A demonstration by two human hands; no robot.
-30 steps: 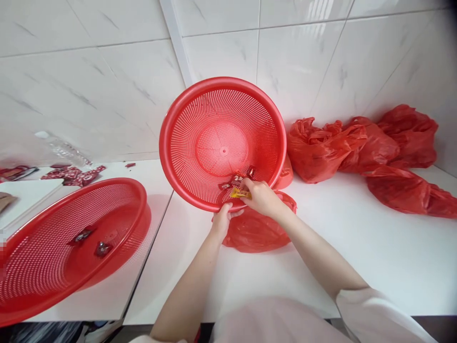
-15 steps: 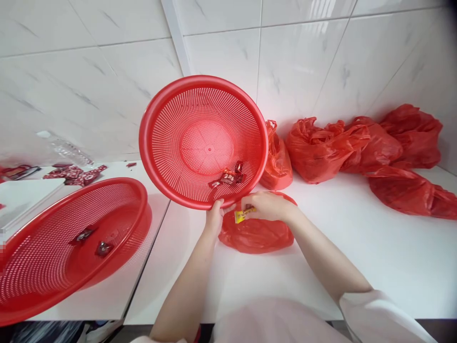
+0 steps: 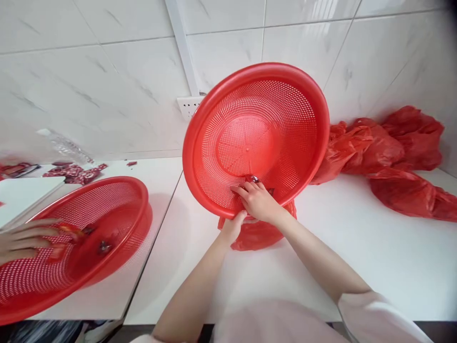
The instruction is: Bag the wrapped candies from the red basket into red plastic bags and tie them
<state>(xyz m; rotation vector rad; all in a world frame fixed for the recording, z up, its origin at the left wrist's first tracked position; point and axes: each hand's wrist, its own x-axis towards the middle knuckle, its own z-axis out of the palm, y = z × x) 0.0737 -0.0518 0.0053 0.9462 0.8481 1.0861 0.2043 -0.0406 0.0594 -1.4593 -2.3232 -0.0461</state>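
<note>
A red plastic mesh basket (image 3: 246, 138) is tilted toward me, its mouth facing the camera. My left hand (image 3: 233, 227) grips its lower rim, thumb over the edge. Inside the basket, my right hand (image 3: 259, 200) reaches over the lower wall with bent, slightly spread fingers. Small dark-red snack packets (image 3: 254, 179) lie at its fingertips, partly hidden by the hand. Below the rim stands a red plastic bag (image 3: 259, 236), its mouth mostly covered by the basket and my hands.
Another person's hand (image 3: 26, 240) is over a second red basket (image 3: 143, 200) at left, with red packets beneath it. Filled red bags (image 3: 378, 147) line the wall at right. A clear bottle (image 3: 69, 148) and patterned packets (image 3: 76, 174) lie back left. A socket (image 3: 188, 107) is on the wall.
The basket has moved right and tilted. My right hand has gone from the bag into the basket, and the yellow packet it held is out of sight. Another person's hand has entered the left basket.
</note>
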